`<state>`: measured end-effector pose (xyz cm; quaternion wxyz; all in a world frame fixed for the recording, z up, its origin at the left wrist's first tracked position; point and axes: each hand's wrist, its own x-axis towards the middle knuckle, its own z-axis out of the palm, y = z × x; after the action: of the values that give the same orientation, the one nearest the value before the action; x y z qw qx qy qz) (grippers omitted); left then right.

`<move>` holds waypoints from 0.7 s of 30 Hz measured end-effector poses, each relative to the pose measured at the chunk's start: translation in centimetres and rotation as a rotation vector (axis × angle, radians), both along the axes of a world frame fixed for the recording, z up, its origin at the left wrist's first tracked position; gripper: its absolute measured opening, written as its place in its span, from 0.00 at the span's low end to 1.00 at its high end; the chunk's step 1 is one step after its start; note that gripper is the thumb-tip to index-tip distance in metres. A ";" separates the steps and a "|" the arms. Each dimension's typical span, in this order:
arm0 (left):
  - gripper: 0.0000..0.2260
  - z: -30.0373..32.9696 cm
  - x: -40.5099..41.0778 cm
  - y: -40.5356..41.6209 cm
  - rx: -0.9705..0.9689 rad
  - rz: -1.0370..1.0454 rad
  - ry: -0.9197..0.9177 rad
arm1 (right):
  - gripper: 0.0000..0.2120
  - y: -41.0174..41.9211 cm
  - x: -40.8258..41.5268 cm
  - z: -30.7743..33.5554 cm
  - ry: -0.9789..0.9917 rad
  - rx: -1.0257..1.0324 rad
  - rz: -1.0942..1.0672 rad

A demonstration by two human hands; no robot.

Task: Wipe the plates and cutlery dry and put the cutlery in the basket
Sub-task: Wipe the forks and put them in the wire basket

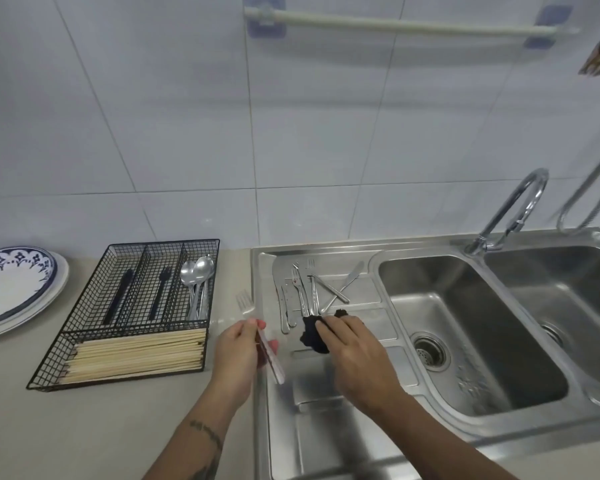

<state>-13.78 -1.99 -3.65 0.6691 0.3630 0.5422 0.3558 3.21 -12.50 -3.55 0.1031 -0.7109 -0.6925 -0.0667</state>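
Observation:
My left hand [240, 355] grips a silver fork [245, 301] by its handle, tines pointing away, between the basket and the sink. My right hand [355, 355] holds a dark cloth [311, 336] over the drainboard. Several wet forks and knives [309, 292] lie in a loose pile on the steel drainboard [326, 382] just beyond the cloth. The black wire basket [132, 306] stands on the counter to the left, holding spoons [198, 275], black cutlery and a stack of chopsticks [136, 355]. Stacked blue-patterned plates [13, 289] sit at the far left.
A double steel sink [471, 334] with a curved tap [513, 213] fills the right side. A towel rail [406, 24] hangs on the tiled wall. Beige counter [84, 427] lies in front of the basket.

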 end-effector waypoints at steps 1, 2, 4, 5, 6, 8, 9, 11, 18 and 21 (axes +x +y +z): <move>0.12 -0.1 -0.4 0.6 0.018 -0.014 0.055 | 0.26 0.3 -0.2 -0.1 -0.018 -0.007 0.019; 0.12 -0.2 -1.0 1.3 0.028 -0.020 0.090 | 0.25 0.7 -0.4 -0.2 -0.032 -0.010 0.038; 0.12 0.0 -2.1 2.9 0.008 -0.010 0.092 | 0.25 1.2 -0.5 -0.5 -0.047 -0.006 0.065; 0.11 0.1 -2.9 3.8 -0.014 0.012 0.072 | 0.27 1.6 -0.5 -0.6 -0.048 -0.009 0.073; 0.10 0.4 -3.7 4.8 -0.034 0.041 0.054 | 0.29 2.0 -0.5 -0.6 -0.050 -0.011 0.075; 0.09 1.2 -5.6 6.9 -0.029 0.090 0.088 | 0.32 2.8 -0.5 -0.7 -0.065 -0.008 0.077; 0.11 1.4 -6.7 8.0 -0.011 0.108 0.131 | 0.32 3.2 -0.5 -0.8 -0.079 -0.001 0.083; 0.15 1.8 -8.5 10.1 0.019 0.143 0.219 | 0.34 4.1 -0.4 -1.0 -0.101 0.006 0.084; 0.24 1.0 -11.3 14.9 0.095 0.130 0.496 | 0.31 5.7 1.6 -2.6 -0.160 -0.037 0.071; 0.23 0.2 -11.5 16.3 0.133 0.098 0.606 | 0.34 5.7 2.2 -3.2 -0.141 -0.073 0.045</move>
<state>-25.28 14.30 -3.43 0.4339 0.4690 0.7093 0.2977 5.36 -6.79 -6.74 0.0296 -0.6919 -0.7158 -0.0891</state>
